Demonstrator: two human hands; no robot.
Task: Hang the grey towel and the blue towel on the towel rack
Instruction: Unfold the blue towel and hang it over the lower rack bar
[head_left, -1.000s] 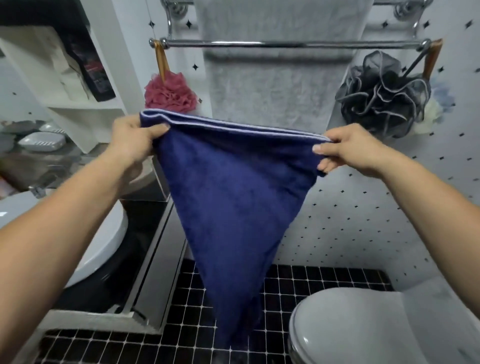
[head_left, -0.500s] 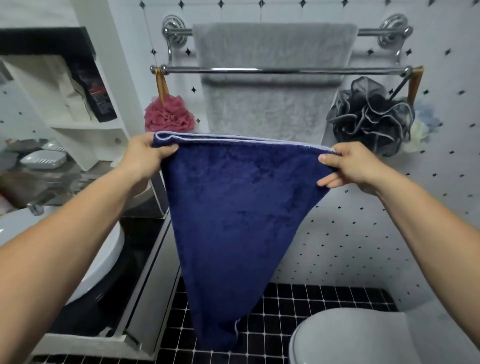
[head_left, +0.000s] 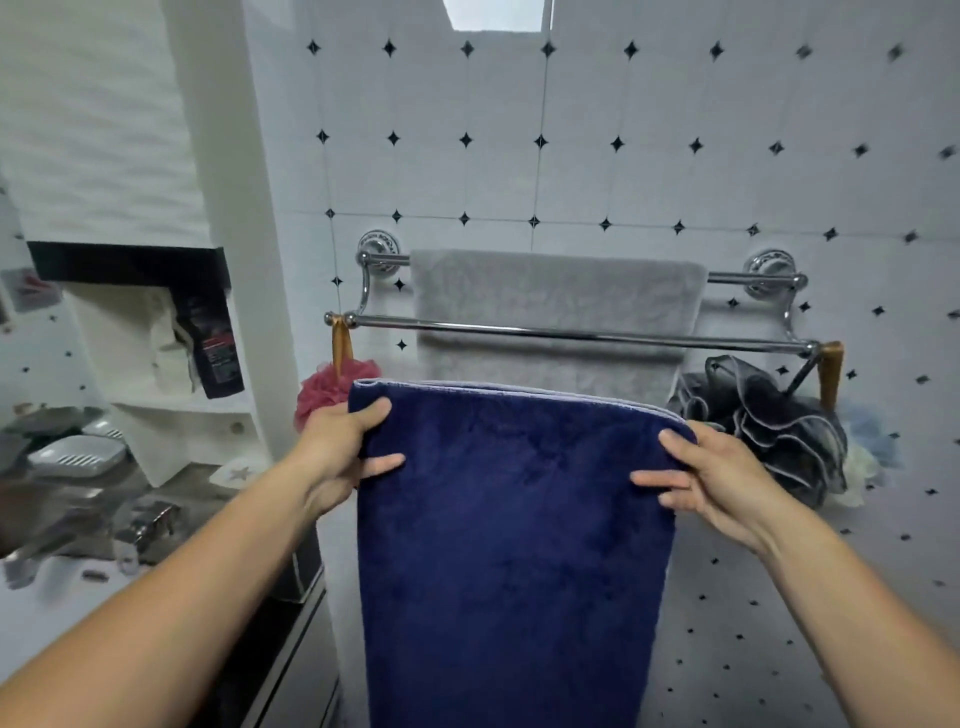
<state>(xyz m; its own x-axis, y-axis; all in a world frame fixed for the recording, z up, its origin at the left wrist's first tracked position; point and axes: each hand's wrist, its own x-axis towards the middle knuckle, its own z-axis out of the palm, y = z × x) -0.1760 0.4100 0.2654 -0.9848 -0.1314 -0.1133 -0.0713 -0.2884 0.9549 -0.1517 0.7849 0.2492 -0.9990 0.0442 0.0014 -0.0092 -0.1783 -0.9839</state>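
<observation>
**Blue towel held up below the rack**

The white tiled wall (head_left: 623, 156), dotted with small black diamonds, filled most of what I saw. On it was fixed the chrome towel rack (head_left: 571, 335), with two bars, one behind and higher, one in front and lower.

The blue towel (head_left: 514, 545) was the biggest thing in front of me. I held it up by its top edge, and it hung straight down out of sight at the bottom. Its pale trimmed edge sat just below the front bar, not touching it, and covered the lower part of the grey towel (head_left: 556, 301). The grey towel was already draped over the back bar, between the two wall mounts, hanging down behind the front bar.

My left hand (head_left: 340, 452) was closed on the towel's top left corner, thumb and one finger lying across the front of the cloth. My right hand (head_left: 701, 478) was closed on the top right corner, fingers pressed on the front face.

A dark grey bath pouf (head_left: 769, 415) hung from the right end of the front bar, and a pink bath pouf (head_left: 324, 387) from the left end, just behind my left hand. Further left stood a white shelf (head_left: 176, 402) with a dark pouch (head_left: 215, 343) on it.
</observation>
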